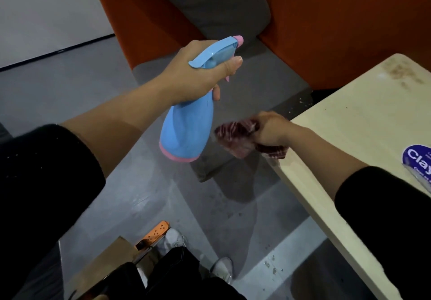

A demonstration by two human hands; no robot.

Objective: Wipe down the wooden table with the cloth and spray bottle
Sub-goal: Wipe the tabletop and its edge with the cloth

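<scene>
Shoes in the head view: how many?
2. One white shoe beside the orange power strip, bottom centre; second white shoe right of it, nearer the table. Both partly hidden by trouser legs.

Red cloth [235,136] blurred (pattern unclear), part hidden inside right hand [268,128]; blue label [418,159] cut off by right edge.

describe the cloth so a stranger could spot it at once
Find the pale wooden table on the right. At its left corner the right hand grips a bunched cloth. It is dark red with white stripes, unlike the blue spray bottle beside it.
</scene>
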